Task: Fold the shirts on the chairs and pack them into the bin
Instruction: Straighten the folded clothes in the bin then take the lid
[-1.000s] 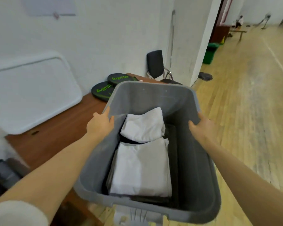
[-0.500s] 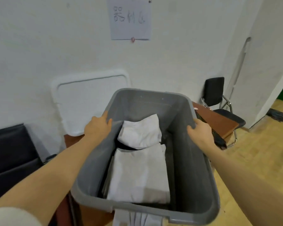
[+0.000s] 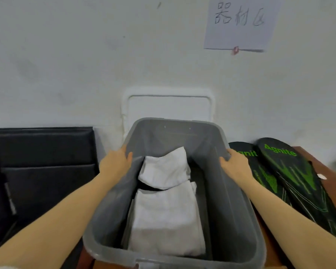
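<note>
I see my left hand (image 3: 115, 164) gripping the left rim of the grey rectangular plastic bin (image 3: 239, 216) and my right hand (image 3: 236, 166) gripping its right rim, the fingers (image 3: 224, 159) of each curled over the edge. Inside the bin lie two folded white shirts: a larger one (image 3: 166, 220) nearer me and a smaller one (image 3: 164, 169) partly overlapping its far end. To the right, black boards with green "Agnite" lettering (image 3: 287, 171) lie on the brown wooden bench (image 3: 334, 185), and a black padded chair (image 3: 43, 164) stands to the left against the white wall (image 3: 85, 55).
</note>
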A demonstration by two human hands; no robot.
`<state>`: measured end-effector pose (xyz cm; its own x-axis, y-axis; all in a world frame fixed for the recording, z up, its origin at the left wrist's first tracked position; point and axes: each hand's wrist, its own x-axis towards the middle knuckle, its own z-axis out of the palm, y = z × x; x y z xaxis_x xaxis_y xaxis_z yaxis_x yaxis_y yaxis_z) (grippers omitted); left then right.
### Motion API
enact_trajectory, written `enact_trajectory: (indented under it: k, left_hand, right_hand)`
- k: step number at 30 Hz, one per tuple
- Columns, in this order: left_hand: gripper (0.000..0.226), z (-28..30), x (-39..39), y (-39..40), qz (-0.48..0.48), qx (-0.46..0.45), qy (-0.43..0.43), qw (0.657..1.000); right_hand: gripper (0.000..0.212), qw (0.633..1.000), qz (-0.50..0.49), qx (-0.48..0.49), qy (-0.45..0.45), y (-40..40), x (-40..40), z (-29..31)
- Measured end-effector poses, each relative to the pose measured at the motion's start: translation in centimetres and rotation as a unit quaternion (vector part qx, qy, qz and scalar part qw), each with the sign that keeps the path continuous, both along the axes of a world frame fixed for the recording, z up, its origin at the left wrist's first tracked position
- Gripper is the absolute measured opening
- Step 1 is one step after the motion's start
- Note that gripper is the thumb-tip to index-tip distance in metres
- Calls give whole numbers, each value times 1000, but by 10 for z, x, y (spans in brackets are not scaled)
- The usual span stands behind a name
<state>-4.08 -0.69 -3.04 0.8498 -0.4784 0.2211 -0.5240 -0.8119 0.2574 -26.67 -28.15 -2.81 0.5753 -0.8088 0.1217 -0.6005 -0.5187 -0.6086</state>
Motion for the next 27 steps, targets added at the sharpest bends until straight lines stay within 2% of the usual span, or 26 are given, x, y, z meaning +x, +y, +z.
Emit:
enact_trajectory:
  k: [4,11,17,18,21,27]
  left_hand:
    - [50,-7,-1,0,46,12,-3,999]
    - [57,-11,-5,-10,102,44,17,994]
    - [54,-7,-3,-24,112,39,30,993]
    - [53,-5,-4,-25,117,51,24,992]
    - [46,5,-2,-31,107,91,-34,989]
    - [37,41,30,-73,10,36,-96,995]
  right_hand:
    - [48,997,69,5,34,-20,26,-10]
    - [59,989,115,-19,96,-39,51,-13]
    - [49,986,122,-35,112,-53,61,-7]
    - [47,984,112,-53,126,-52,62,-6]
    - [50,959,94,-193,183,-47,69,0]
    - [53,958,200,-198,57,-38,133,42]
